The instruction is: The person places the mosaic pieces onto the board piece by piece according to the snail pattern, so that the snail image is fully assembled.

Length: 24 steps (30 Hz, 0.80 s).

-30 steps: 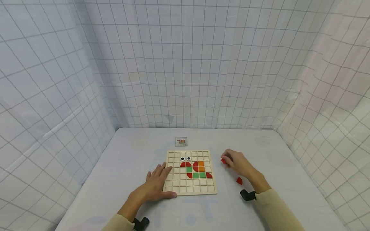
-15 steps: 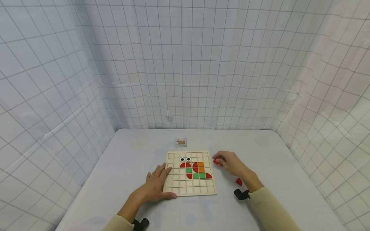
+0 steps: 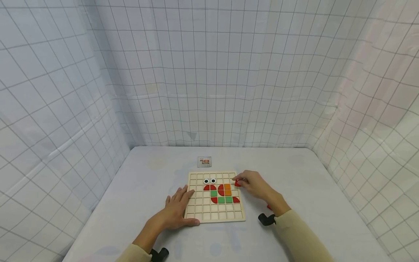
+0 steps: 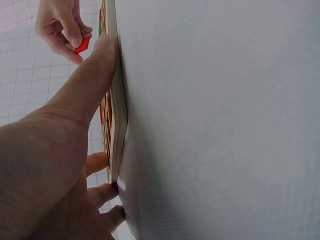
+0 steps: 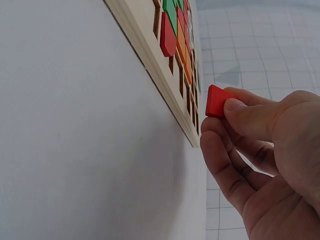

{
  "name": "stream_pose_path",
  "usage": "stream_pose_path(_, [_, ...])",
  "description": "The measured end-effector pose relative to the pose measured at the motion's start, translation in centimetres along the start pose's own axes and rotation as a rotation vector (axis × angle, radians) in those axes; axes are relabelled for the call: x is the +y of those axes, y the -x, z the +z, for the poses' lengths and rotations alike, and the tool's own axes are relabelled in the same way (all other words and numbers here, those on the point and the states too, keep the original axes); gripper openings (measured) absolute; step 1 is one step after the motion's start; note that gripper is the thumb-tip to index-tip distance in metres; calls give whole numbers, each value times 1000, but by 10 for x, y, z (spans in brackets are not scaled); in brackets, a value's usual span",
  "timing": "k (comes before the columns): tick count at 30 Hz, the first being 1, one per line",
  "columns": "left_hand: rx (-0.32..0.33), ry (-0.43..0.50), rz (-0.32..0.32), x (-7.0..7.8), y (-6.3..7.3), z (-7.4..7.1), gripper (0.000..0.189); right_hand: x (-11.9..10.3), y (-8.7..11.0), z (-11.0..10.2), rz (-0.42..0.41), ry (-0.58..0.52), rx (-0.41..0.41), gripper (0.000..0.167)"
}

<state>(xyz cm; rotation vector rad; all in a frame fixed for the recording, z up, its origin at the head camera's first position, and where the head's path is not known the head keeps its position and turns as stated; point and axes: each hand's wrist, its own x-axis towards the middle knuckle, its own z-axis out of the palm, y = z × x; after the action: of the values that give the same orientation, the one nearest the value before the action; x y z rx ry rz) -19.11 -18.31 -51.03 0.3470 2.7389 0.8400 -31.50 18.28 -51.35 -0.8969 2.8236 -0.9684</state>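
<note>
A wooden grid board (image 3: 199, 207) lies on the table, with red, green and orange pieces and two round eye pieces (image 3: 210, 181) set in its squares. My left hand (image 3: 177, 208) rests along the board's left edge, fingers spread and thumb at the near corner. Between thumb and fingertips, my right hand (image 3: 256, 185) pinches a red quarter-circle piece (image 5: 217, 101) over the right edge of the board. In the left wrist view the same red piece (image 4: 82, 45) shows beyond my left thumb. The bottom row of the pattern ends in a red piece (image 3: 236, 199) at the right.
A small picture card (image 3: 204, 162) lies behind the board. Another red piece (image 3: 269, 207) is partly hidden by my right wrist. White grid-lined curtains (image 3: 209, 91) hang behind the table and on both sides.
My right hand has carried the red piece leftward, from the table beside the board to over the board's right edge. My left hand has stayed in place.
</note>
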Motion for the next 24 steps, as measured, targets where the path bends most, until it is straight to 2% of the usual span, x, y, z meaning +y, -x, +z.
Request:
stream_pose_path(4, [2,-5,-9,-1,0,2,123,-2,-4,4,-13,-6,-6,21])
stream_pose_path(14, [11,-5,2,2,1,1,122,-7,-10,11,60,5,-7,13])
stream_pose_path(24, [10,-6,0,3,3,0,122,-8,-13,13,77,18,-14,12])
